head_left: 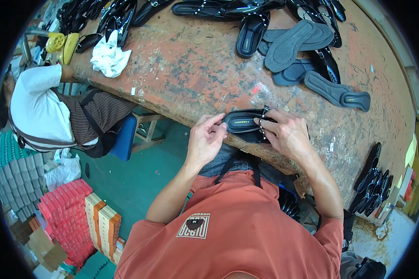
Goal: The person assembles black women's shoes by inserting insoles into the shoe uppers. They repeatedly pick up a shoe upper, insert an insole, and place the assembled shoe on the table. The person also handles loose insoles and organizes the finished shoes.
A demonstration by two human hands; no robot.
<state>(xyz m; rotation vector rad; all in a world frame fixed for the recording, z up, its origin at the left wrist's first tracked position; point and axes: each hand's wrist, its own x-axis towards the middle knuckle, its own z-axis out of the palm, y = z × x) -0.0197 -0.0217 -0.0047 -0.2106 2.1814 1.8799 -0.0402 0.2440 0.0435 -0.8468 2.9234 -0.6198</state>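
Note:
A black shoe [243,122] with a studded strap lies sideways at the near edge of the worktable, its heel toward my left. A dark insole shows inside it. My left hand [206,139] is closed, its thumb and fingertips at the heel rim. From the other side my right hand [286,132] grips the shoe by the strap, with fingers reaching inside the opening. The toe is partly hidden beneath that hand. Beyond my right hand lies a grey insole [328,90] with a dark heel pad, and further back are several stacked grey insoles [291,45].
Black shoes [253,35] crowd the table's [181,69] far side; more [372,181] stand at its right. A white cloth [111,56] lies at the left, near a seated person [42,109]. Red boxes [70,218] are stacked on the floor at left.

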